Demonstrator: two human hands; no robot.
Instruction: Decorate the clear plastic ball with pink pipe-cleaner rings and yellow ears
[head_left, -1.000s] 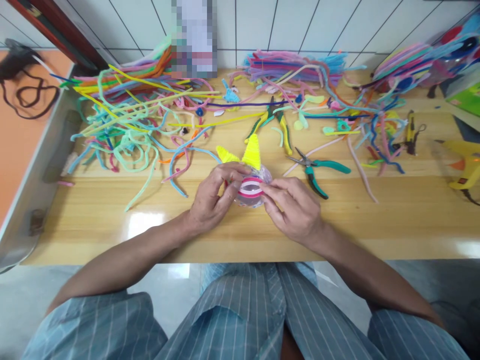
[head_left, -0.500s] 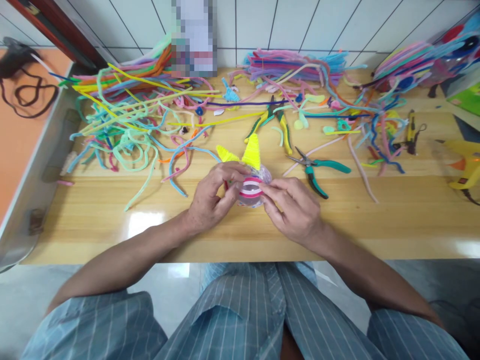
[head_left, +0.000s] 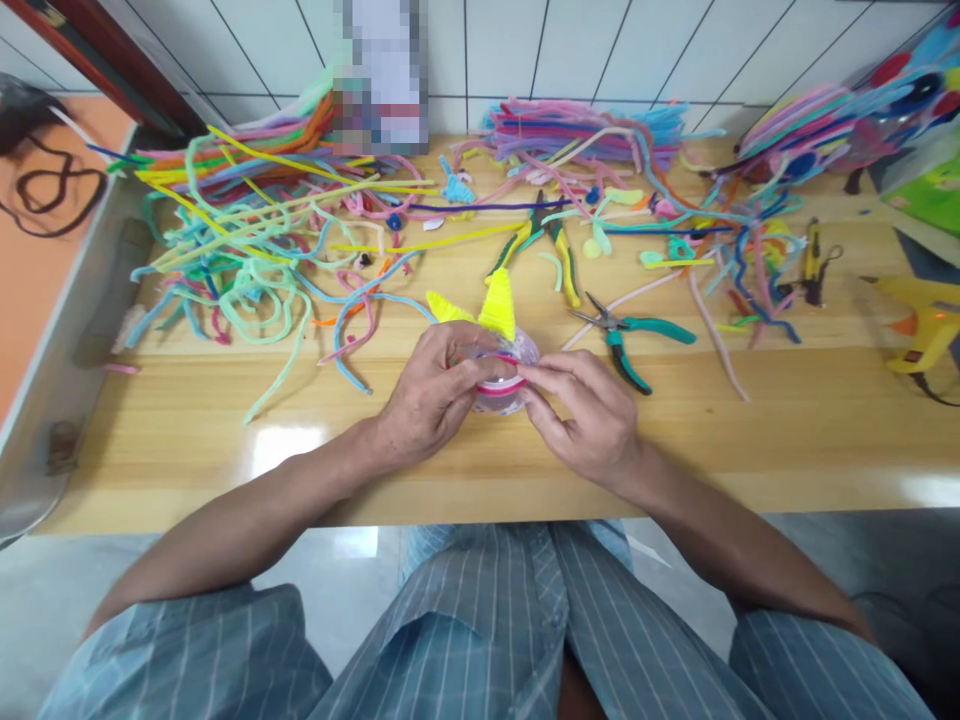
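Between my hands, near the table's front, is a small clear round container (head_left: 501,404) with a pink and white band (head_left: 495,389) around its rim. Two yellow pointed pieces (head_left: 498,305), wound like pipe cleaner, stick up behind it. My left hand (head_left: 431,392) is closed on the container's left side, its thumb lying across the opening. From the right, my right hand (head_left: 589,412) pinches the edge of the band with thumb and forefinger. The fingers cover part of the rim.
Teal-handled pliers (head_left: 626,335) lie right of the container, yellow-green pliers (head_left: 551,245) behind it. Tangled pipe cleaners (head_left: 255,290) cover the left; bundles (head_left: 585,130) line the wall. A yellow glue gun (head_left: 926,325) rests far right.
My left thumb has moved right across the container's opening, covering part of the band. My right hand keeps its pinch. The whole view has shifted slightly.
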